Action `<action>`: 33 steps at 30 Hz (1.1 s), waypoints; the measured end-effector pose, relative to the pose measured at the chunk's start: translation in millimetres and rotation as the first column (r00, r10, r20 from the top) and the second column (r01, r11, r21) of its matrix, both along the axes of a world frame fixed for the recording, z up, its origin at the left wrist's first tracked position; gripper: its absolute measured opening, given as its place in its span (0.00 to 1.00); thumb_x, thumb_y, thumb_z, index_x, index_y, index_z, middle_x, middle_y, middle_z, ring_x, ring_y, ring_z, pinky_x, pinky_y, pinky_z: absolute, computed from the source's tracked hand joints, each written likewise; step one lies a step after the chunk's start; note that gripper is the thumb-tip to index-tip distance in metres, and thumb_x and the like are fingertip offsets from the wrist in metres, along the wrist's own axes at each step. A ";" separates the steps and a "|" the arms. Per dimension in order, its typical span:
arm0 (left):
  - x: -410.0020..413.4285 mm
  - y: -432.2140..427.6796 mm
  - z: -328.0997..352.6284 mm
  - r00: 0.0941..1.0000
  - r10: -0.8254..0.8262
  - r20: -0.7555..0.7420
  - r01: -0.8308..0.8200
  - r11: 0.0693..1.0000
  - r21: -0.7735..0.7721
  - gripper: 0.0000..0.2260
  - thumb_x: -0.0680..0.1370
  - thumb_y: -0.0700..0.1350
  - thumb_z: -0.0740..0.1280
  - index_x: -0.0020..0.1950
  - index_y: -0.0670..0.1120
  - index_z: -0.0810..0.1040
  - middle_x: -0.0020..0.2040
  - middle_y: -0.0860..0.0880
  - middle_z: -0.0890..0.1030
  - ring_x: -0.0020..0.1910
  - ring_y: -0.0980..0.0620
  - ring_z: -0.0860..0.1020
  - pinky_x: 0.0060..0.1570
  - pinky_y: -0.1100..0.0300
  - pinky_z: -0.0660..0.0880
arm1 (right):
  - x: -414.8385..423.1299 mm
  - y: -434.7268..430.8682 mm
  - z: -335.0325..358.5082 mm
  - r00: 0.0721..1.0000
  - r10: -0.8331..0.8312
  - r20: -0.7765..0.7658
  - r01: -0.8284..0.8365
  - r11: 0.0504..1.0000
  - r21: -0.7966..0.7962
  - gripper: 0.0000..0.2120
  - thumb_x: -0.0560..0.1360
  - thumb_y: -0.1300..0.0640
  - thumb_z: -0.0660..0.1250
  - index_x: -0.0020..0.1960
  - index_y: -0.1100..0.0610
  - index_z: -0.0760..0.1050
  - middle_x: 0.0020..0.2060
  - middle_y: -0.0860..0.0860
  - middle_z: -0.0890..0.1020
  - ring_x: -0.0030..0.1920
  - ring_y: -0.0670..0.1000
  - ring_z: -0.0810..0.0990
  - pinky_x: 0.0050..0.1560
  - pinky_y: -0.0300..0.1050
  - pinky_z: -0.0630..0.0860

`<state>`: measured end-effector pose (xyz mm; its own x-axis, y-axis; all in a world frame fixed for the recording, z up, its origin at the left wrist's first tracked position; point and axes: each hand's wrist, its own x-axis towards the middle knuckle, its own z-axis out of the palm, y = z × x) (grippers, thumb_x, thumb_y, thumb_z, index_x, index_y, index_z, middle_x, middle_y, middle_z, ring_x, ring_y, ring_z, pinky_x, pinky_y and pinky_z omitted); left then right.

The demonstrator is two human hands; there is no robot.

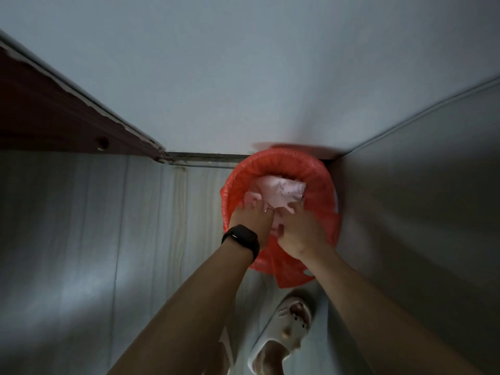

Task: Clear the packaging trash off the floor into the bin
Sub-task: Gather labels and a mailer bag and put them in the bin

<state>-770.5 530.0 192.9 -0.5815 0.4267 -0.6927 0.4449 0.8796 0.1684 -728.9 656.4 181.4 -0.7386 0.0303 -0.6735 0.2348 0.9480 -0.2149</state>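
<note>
Over the bin point(320, 185), the left hand point(250, 216) presses straight fingers on pink packaging point(281, 190); the right hand point(300, 234) grips it. Its print is unreadable.

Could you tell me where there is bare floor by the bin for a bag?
The floor left of the bin, up to the brown door, is bare. Crowded: the grey panel close on its right, the slipper in front, and the left hand and right hand on the pink packaging inside.

A pale slipper point(286, 328) (little charms on top) stands on the grey plank floor point(94, 239) below me. A dark reddish-brown door point(48, 117) is on my left, a plain wall point(243, 63) ahead, and a grey panel point(419, 212) on my right.
</note>
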 end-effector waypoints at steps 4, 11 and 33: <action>14.1 -22.2 82.3 0.996 0.076 0.040 -0.077 0.996 0.037 0.18 0.77 0.44 0.64 0.67 0.48 0.70 0.65 0.45 0.73 0.63 0.44 0.72 0.55 0.50 0.73 | 17.3 -14.8 88.0 0.999 -0.013 -0.051 0.011 0.999 -0.045 0.20 0.76 0.53 0.61 0.69 0.46 0.70 0.64 0.50 0.74 0.64 0.57 0.71 0.61 0.51 0.72; 46.6 -92.5 241.9 0.967 0.245 -0.073 -0.245 0.969 0.007 0.16 0.78 0.46 0.61 0.67 0.50 0.71 0.60 0.47 0.76 0.58 0.44 0.74 0.54 0.48 0.71 | 38.9 -54.5 255.0 0.973 0.122 -0.196 -0.133 0.990 -0.048 0.18 0.76 0.47 0.56 0.62 0.47 0.75 0.58 0.48 0.78 0.60 0.57 0.74 0.60 0.53 0.73; 476.8 -286.3 607.1 -0.124 0.892 -0.435 -0.968 -0.013 0.249 0.17 0.79 0.54 0.58 0.68 0.55 0.71 0.63 0.53 0.78 0.61 0.47 0.75 0.58 0.53 0.70 | 253.7 -318.1 604.9 0.439 0.591 -0.677 -0.894 0.357 -0.269 0.18 0.74 0.45 0.61 0.58 0.49 0.82 0.54 0.47 0.83 0.58 0.53 0.77 0.62 0.46 0.71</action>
<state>-293.7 243.7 800.0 -0.4910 -0.8374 -0.2401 -0.8706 0.4613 0.1711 -475.2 338.2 786.3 -0.4076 -0.9127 0.0300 -0.7626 0.3221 -0.5611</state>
